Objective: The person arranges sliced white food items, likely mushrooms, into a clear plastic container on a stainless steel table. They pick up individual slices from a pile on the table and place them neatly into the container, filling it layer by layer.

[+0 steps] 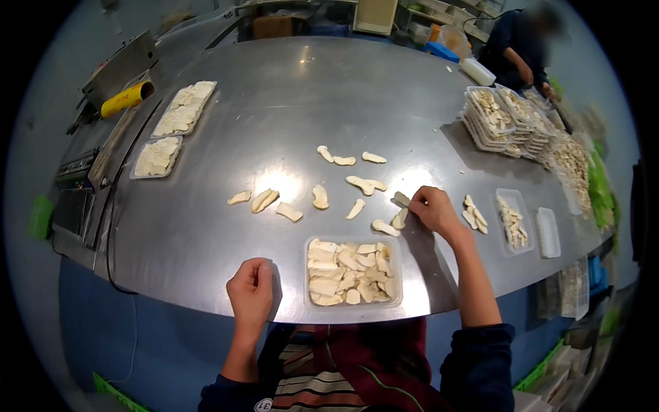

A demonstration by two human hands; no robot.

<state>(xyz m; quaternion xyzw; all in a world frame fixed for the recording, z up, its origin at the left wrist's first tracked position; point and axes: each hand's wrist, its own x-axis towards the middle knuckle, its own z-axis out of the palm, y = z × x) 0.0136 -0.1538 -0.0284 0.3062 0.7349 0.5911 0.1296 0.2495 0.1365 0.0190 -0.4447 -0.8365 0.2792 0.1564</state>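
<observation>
My right hand [437, 211] pinches a mushroom slice [401, 199] at its edge, low over the steel table. Just below it lie two more slices, one of them a pale curved slice [385, 227]. Directly before me sits a clear plastic tray [308, 304] filled with sliced mushrooms [355, 273]. My left hand [250, 288] rests to the left of this tray at the table's near edge, fingers curled in, with nothing visible in it. Several loose slices are spread beyond the tray, among them a small cluster [264, 201] on the left.
Filled trays [157, 157] stand at the left, near a yellow tube [126, 99]. To the right are a partly filled tray [513, 221], a white tray [548, 233] and stacked trays [491, 116] of slices. A co-worker [515, 51] handles things at the far right.
</observation>
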